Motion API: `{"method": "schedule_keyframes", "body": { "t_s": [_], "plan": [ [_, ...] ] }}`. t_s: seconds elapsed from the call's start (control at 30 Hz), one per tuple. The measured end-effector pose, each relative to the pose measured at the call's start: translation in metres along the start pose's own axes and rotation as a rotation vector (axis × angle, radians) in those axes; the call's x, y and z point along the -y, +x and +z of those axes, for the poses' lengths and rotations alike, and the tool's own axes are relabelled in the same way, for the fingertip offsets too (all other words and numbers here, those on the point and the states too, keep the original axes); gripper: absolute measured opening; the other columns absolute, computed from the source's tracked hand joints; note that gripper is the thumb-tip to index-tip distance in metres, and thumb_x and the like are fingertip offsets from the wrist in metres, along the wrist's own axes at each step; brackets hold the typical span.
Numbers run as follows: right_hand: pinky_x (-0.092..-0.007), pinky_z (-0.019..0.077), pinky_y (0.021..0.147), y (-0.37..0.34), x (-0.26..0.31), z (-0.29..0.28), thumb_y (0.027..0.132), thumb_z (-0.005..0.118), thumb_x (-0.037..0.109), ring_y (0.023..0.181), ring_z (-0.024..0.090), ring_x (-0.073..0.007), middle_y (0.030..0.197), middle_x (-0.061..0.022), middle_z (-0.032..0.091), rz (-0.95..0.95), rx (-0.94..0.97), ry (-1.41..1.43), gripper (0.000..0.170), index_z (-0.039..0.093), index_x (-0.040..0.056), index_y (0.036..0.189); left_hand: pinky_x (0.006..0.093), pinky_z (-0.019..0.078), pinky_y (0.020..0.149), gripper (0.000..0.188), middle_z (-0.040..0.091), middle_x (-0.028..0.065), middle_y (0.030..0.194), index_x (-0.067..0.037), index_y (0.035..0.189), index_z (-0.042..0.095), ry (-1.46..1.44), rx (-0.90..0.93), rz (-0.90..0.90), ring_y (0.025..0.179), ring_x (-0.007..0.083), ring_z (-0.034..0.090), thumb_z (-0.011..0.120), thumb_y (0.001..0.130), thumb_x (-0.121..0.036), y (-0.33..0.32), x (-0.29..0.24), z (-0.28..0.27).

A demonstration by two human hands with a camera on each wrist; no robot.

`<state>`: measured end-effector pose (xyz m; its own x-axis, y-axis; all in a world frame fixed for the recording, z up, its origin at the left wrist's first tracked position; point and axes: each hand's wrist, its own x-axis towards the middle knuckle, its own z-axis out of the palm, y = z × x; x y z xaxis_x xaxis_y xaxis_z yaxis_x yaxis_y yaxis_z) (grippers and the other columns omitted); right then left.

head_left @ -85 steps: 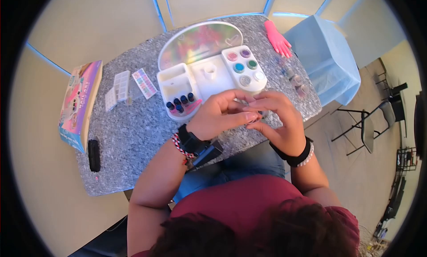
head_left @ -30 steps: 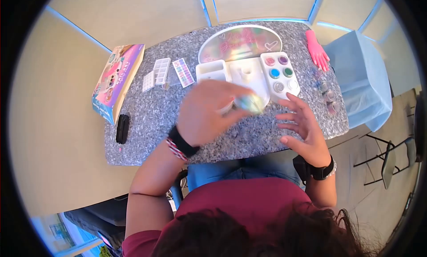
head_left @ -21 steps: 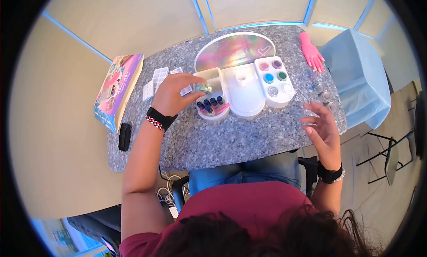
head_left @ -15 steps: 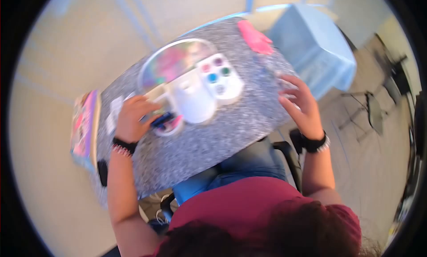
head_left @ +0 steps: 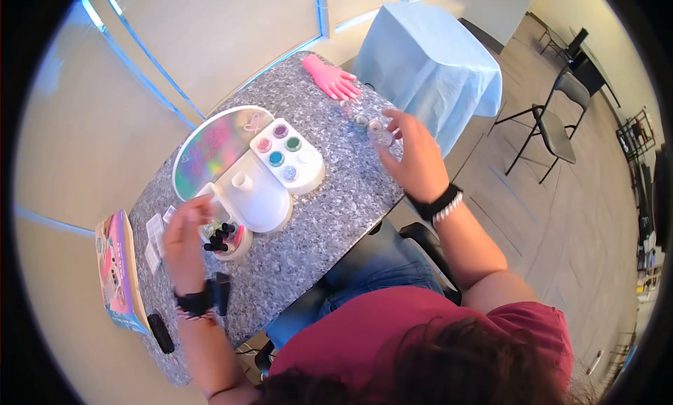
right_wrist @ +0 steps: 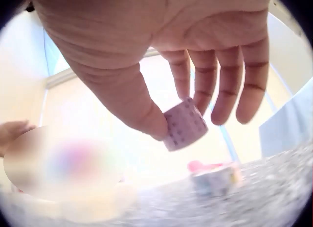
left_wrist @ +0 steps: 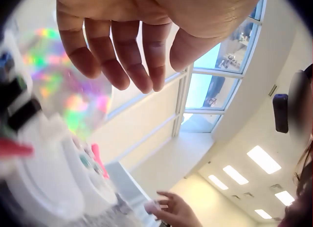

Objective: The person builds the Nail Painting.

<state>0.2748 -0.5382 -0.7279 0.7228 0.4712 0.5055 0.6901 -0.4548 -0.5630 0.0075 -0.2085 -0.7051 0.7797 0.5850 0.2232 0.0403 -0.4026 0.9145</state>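
Observation:
My left hand (head_left: 186,247), blurred in the head view, hangs beside the left compartment of the white organizer (head_left: 263,212). Its fingers are loosely bent with nothing between them in the left wrist view. A greenish shiny item (head_left: 209,228) lies in that compartment, behind dark-capped bottles (head_left: 221,237). Over the right side of the table, my right hand (head_left: 419,158) pinches a small round pinkish container (right_wrist: 186,124) between thumb and forefinger, its side dotted. Another small container (right_wrist: 215,180) stands on the table below it. More small containers (head_left: 361,121) are beside that hand in the head view.
A pink model hand (head_left: 331,78) lies at the far edge. Colored pots (head_left: 275,159) sit in the organizer's right part, before an iridescent panel (head_left: 214,149). White trays (head_left: 154,244), a box (head_left: 119,272) and a black case (head_left: 160,333) are left. A blue-covered table (head_left: 434,55) stands beyond.
The head view has turned right. My left hand has let go of the greenish item at the left compartment and drawn back. My right hand has reached the small containers and taken hold of one.

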Motion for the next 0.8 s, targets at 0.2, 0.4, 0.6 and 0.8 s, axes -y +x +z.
{"method": "schedule_keyframes", "body": {
  "t_s": [0.2,0.4,0.6,0.8],
  "plan": [
    [-0.0438,0.0536,0.093,-0.028,0.082,0.013,0.081,0.085,0.002,0.106,0.067,-0.0337,0.113,-0.0120,0.069,-0.303,-0.023,0.261,0.059,0.065,0.0061,0.135,0.0329,0.0578,0.097,0.043,0.078,0.0099,0.127,-0.002,0.138,0.071,-0.229,0.331,-0.033,0.108,0.0163,0.074,0.081,0.099,-0.017,-0.019,-0.045,0.116],
    [-0.0431,0.0523,0.100,-0.027,0.084,0.021,0.082,0.086,0.004,0.111,0.068,-0.0341,0.117,-0.0123,0.071,-0.506,-0.061,0.296,0.057,0.066,0.0054,0.135,0.0331,0.0584,0.096,0.036,0.081,0.0081,0.117,0.000,0.129,0.074,-0.325,0.287,-0.053,0.103,0.0160,0.076,0.082,0.097,-0.012,-0.014,-0.032,0.133],
    [-0.0395,0.0484,0.112,-0.038,0.076,0.028,0.086,0.082,0.001,0.121,0.068,-0.0248,0.122,-0.0099,0.070,-0.164,0.144,0.635,0.068,0.053,0.0013,0.148,0.0357,0.0564,0.097,0.032,0.080,0.0088,0.113,0.000,0.124,0.074,-0.142,0.271,0.126,0.106,0.0177,0.075,0.080,0.095,-0.011,-0.021,-0.038,0.127],
    [-0.0380,0.0494,0.110,-0.044,0.079,0.032,0.089,0.078,-0.003,0.113,0.066,-0.0170,0.115,-0.0052,0.065,-0.076,0.337,0.792,0.067,0.050,0.0026,0.149,0.0354,0.0545,0.099,0.027,0.077,0.0084,0.113,0.000,0.119,0.072,-0.212,0.205,0.137,0.107,0.0169,0.072,0.078,0.096,-0.012,-0.027,-0.025,0.124]
  ]
}}
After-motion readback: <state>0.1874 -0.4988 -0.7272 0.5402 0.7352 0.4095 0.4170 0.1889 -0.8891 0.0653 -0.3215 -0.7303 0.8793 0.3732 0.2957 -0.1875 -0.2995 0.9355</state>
